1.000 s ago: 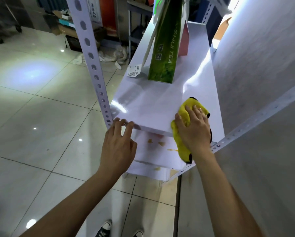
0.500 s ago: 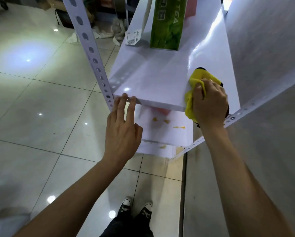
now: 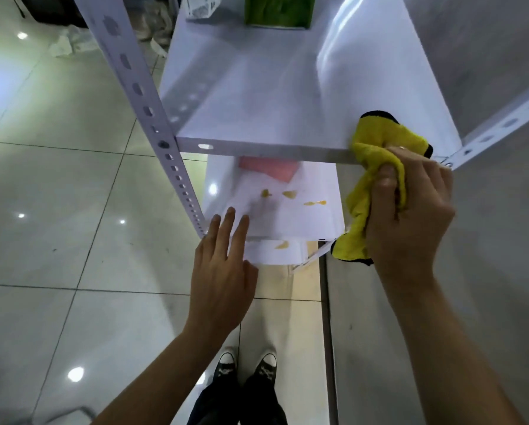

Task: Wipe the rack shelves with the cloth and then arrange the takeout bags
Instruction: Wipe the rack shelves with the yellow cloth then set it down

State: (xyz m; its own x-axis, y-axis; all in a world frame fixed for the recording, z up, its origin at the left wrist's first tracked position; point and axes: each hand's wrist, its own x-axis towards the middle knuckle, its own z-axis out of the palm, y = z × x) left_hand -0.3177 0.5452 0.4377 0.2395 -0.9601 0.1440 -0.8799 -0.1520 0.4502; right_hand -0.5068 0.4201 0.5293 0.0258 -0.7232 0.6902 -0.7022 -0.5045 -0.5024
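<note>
My right hand [image 3: 410, 210] is raised in front of me, knuckles toward me, fingers curled tight round a bunched yellow cloth [image 3: 376, 154], the thumb pressing into its folds. My right forearm runs down and out toward the lower right. My left hand [image 3: 223, 271] is lower and nearer the middle, palm down, fingers straight and slightly spread, pointing away from me. Its forearm slants in from the lower left, bare.
</note>
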